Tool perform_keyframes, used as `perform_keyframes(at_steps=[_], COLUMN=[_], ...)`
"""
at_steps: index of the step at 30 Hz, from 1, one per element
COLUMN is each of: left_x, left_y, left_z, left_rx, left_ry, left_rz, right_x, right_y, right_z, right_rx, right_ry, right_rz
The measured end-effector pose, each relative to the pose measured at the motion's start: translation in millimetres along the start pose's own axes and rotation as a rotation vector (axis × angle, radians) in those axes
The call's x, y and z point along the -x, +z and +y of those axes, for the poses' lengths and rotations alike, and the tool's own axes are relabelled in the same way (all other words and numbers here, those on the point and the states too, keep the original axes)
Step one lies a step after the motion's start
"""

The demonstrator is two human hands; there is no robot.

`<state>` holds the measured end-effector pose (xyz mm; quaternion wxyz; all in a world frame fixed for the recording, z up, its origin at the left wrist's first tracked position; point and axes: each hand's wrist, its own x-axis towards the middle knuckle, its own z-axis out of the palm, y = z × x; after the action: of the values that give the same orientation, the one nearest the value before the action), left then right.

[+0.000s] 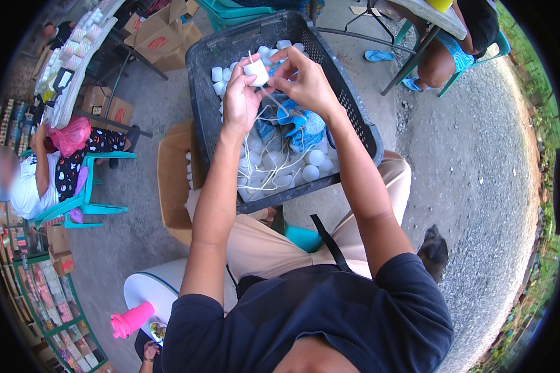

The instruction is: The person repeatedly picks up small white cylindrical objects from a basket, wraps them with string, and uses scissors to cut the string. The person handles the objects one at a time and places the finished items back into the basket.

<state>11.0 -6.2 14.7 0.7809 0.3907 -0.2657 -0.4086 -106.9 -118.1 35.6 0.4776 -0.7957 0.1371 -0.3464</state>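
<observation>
Above a black plastic crate (370, 140), my left hand (241, 102) grips a short white candle (256, 73) between thumb and fingers. A thin wick sticks up from the candle's top. My right hand (305, 81) is closed in a pinch at the candle's right side; what its fingertips hold is too small to make out. A white string (271, 98) runs from under the candle down into the crate. Several white candles (311, 173) lie loose in the crate. Among them are tangled white strings (269, 177) and a crumpled blue cloth (306, 129).
A cardboard box (173, 180) with white pieces stands left of the crate. At lower left, a round white table (168, 283) carries a pink tumbler (132, 319). One person (34, 186) sits left; another person (438, 62) bends down at upper right. A dark animal (434, 253) lies right.
</observation>
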Motion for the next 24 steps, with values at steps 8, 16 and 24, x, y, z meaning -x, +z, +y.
perform_keyframes(at_steps=[8,16,24], left_x=[5.5,5.3,2.3], left_y=[5.4,4.0,4.1], left_z=[0.4,2.4,-2.2], left_rx=[-0.413,-0.373,-0.435], left_ry=[-0.034,0.052,0.175], left_rz=[-0.022,0.004,-0.025], right_x=[-4.5,-1.7,-4.0], right_y=[0.3,-6.1,-3.1], right_z=[13.8,-5.7,12.6], right_rx=[0.336,0.041,0.067], right_ry=[-0.426,-0.222,-0.175], right_rz=[0.127,0.012,0.153])
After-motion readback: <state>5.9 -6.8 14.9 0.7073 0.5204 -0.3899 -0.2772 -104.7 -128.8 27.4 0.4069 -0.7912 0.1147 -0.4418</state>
